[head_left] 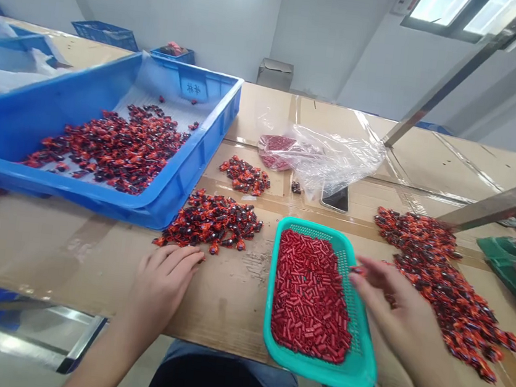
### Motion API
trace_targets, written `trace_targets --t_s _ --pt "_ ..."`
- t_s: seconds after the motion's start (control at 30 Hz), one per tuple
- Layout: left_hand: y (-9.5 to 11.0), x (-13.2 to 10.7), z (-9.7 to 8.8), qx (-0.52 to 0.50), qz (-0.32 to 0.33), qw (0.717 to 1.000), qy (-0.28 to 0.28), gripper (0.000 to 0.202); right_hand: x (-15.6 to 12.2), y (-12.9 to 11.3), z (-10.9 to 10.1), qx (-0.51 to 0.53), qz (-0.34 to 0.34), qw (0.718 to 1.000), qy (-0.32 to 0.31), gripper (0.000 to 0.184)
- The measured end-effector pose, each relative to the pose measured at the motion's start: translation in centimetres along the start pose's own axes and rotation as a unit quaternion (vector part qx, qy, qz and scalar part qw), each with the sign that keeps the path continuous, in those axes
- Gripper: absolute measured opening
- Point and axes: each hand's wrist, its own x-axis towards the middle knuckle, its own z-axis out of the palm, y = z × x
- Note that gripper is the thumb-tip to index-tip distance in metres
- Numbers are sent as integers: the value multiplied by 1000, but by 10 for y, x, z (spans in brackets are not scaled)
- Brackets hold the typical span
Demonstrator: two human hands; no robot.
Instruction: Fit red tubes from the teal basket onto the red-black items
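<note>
My right hand [397, 299] is at the right rim of a green plastic basket [360, 360]. Between its thumb and fingers it pinches a small red-and-dark plastic part [358, 270]. Short dark-red tubes [309, 299] fill much of the basket. On the cardboard-covered table, my left hand [165, 279] rests at the near edge of a pile of small orange-and-black parts [213, 219]. Its fingers are curled together, and a dark bit shows at the fingertips, too small to name. A larger pile of similar parts [449, 290] lies beyond my right hand.
A big blue tray [186, 173] with many orange-and-black parts stands at the left. Behind the basket lie a clear plastic bag [337, 156] with red tubes, a phone [336, 197] and a smaller pile of parts [245, 175]. Metal posts [442, 90] rise at the right.
</note>
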Motion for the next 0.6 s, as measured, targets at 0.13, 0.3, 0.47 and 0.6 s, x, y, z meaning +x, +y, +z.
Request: trace_targets --t_s 0.13,0.3,0.47,0.6 --pt "0 2 3 8 -11 1000 -10 26 10 75 -6 -105 8 994 35 33" --pt "7 7 -2 19 -37 999 2 22 4 75 -14 -152 -35 984 89 17" --pt "14 11 -3 8 -45 999 7 22 -2 2 -1 -69 -146 986 30 21" --pt "11 13 0 -24 -49 998 -29 26 -10 -37 24 -5 -232 970 -71 25"
